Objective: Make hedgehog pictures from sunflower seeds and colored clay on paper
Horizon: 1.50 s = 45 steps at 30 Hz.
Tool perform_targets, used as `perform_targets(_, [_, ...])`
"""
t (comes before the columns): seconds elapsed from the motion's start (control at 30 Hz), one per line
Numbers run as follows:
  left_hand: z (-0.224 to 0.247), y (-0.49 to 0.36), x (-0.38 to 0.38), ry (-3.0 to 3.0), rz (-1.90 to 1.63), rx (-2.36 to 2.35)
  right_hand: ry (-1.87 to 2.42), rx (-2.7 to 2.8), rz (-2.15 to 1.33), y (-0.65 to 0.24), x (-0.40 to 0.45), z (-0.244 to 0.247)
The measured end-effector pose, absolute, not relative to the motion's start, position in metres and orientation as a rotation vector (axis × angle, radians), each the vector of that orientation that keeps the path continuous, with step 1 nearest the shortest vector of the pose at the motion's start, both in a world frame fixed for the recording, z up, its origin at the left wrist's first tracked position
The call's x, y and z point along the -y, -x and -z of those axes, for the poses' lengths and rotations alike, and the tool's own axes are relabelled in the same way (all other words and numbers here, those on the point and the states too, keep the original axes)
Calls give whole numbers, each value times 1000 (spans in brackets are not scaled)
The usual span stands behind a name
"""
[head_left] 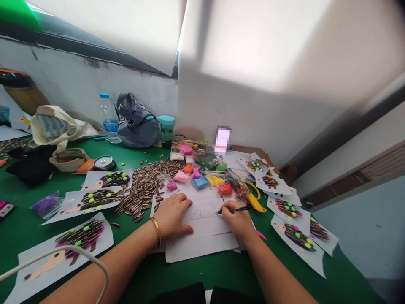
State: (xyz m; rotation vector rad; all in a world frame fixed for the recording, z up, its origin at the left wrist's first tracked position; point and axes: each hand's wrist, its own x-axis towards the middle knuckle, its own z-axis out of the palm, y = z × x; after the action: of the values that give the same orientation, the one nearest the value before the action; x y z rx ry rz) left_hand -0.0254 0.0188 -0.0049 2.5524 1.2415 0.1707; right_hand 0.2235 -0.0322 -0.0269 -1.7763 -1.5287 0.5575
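Observation:
My left hand (174,214) lies flat on the left part of a white sheet of paper (202,249), its fingers and thumb apart. In my right hand (237,219) is a black pen (242,208), its tip at the right side of a thin rounded outline (204,212) drawn on the paper. Further sheets lie beneath this one. Just beyond the paper sit small bags of coloured clay, among them a blue one (200,183) and a red one (225,189). A pile of sunflower seeds (145,185) spreads beyond my left hand.
Hedgehog pictures with seed spines lie left (79,240) and right (299,238) on the green table. A yellow-handled tool (257,203) lies right of the bags. A blue bag (137,128), a bottle (109,120) and a cup (166,131) stand behind. A white cable (79,250) crosses the lower left.

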Motion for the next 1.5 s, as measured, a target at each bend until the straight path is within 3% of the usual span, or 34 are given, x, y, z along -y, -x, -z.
perform_targets(0.9, [3,26,-19,-2538,-166,-1253,1674,1459,-572,-221,37,20])
perform_targets(1.5, [4,25,-19,-2527,-155,-1258,1613,1617,-794,-196,56,18])
